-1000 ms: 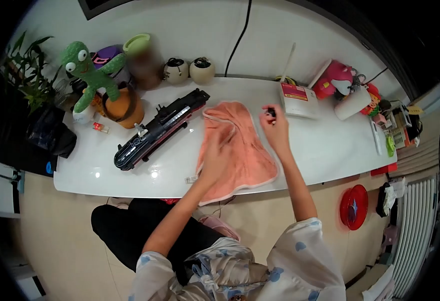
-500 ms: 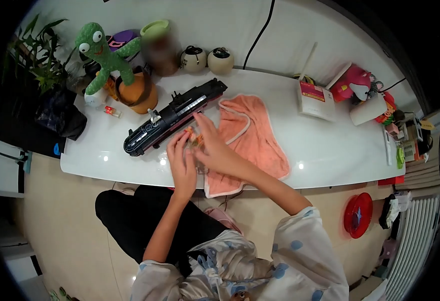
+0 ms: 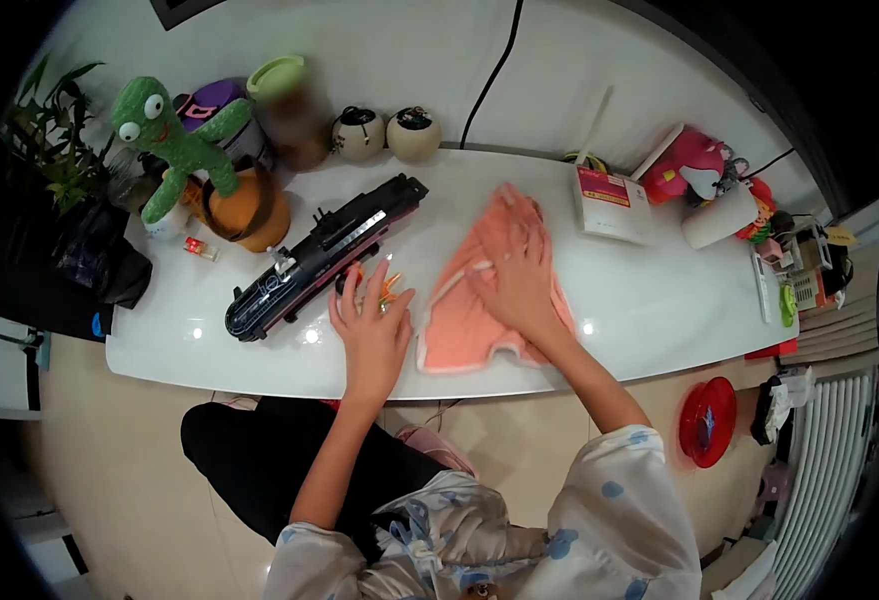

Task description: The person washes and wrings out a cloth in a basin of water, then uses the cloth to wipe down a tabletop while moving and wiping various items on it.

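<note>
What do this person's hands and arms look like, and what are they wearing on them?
The left hand and right hand are bare, with nothing visible worn at the wrists. The left sleeve and right sleeve are loose and pale, with blue patches, ending around the elbows.

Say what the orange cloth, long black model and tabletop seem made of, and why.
Orange cloth: soft, matte fabric, judging by its rumpled folds. Long black model: probably glossy plastic, given its bright highlights. Tabletop: smooth, glossy white, reflecting lights; perhaps lacquer or laminate.
</note>
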A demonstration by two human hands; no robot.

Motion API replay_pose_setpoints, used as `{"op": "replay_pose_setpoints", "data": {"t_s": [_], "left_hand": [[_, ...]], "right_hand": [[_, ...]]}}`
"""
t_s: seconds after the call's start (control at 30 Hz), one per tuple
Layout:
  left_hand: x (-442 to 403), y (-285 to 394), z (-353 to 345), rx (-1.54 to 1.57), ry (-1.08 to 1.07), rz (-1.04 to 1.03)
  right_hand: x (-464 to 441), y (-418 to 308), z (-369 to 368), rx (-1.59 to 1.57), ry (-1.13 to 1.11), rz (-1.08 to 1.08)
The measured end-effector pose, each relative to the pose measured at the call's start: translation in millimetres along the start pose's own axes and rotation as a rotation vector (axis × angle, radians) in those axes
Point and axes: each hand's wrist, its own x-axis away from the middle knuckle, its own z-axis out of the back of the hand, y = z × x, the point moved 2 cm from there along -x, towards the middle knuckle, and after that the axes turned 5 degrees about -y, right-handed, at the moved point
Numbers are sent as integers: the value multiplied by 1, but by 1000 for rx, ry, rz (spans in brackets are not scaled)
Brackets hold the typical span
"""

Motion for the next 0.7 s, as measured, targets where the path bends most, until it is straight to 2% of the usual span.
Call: {"op": "replay_pose_setpoints", "data": {"t_s": [0.07, 0.2, 0.3, 0.37, 0.47, 0.6, 0.67, 0.7], "left_hand": [[2, -4, -3, -32, -51, 38], [2, -3, -4, -22, -25, 29], [0, -2, -4, -33, -12, 18], [1, -1, -4, -41, -29, 37], [3, -5, -5, -29, -31, 35], [4, -4, -4, -31, -16, 34], [5, -2, -4, -49, -15, 26], [5, -1, -4, -48, -17, 24]], "right_hand": [[-26, 17, -13, -10, 108, -209], [-83, 28, -52, -17, 75, -378], [-92, 18, -50, 10, 136, -267], [-69, -2, -36, -76, -32, -29], [-26, -21, -7, -208, -106, 182], [-65, 23, -30, -136, -119, 88], [-91, 32, -44, -135, 94, -44], [-94, 25, -44, -135, 94, -47]]}}
